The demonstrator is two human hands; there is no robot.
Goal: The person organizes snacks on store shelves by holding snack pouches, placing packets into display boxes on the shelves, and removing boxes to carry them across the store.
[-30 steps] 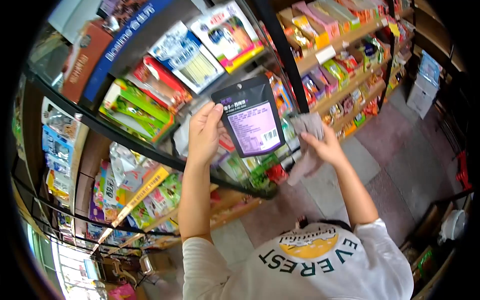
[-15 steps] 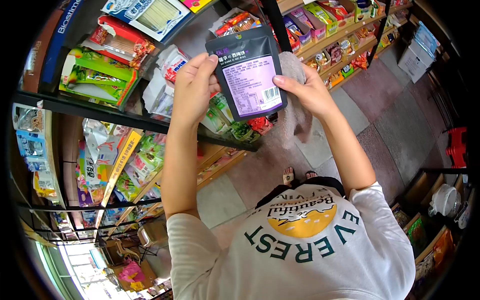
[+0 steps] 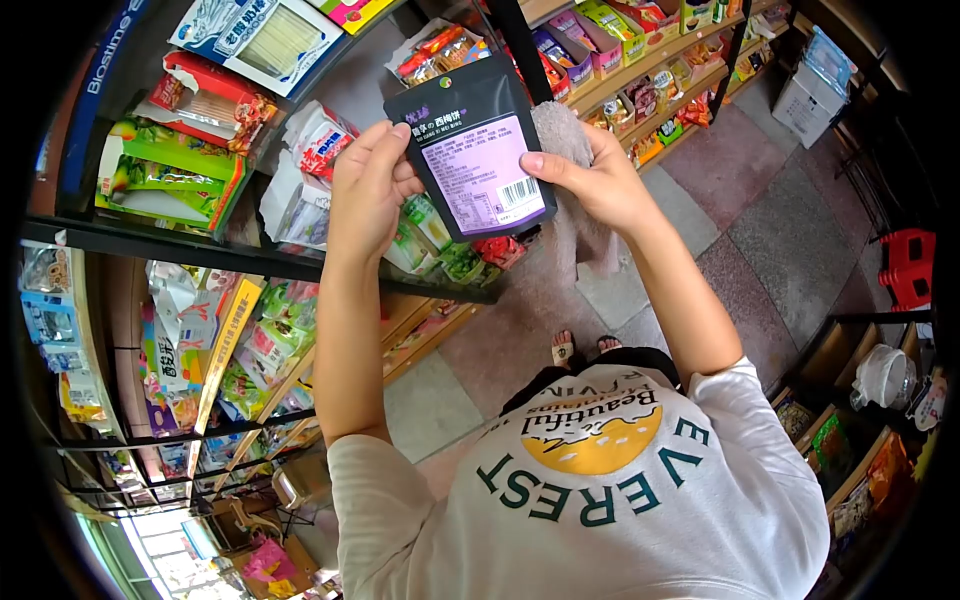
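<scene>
A black and purple snack pouch [image 3: 478,165] is held up with its printed label and barcode facing me. My left hand [image 3: 368,185] is closed on the pouch's left edge, thumb in front. On the other side my right hand [image 3: 600,180] grips the pouch's right edge, its thumb lying over the label. A grey-brown cloth [image 3: 578,235] hangs from my right hand, partly behind the pouch. The fingers behind the pouch are hidden.
Beyond my left hand, a shelf holds a green snack box [image 3: 165,180], a red box [image 3: 210,100] and a blue-white box [image 3: 260,45]. Lower shelves hold bagged snacks [image 3: 265,340]. A red plastic item [image 3: 908,270] and a white carton [image 3: 808,100] stand at the right.
The view has shifted slightly, so the shelves and pouch sit a little further left. The pouch has tilted slightly; both hands keep their hold on it.
</scene>
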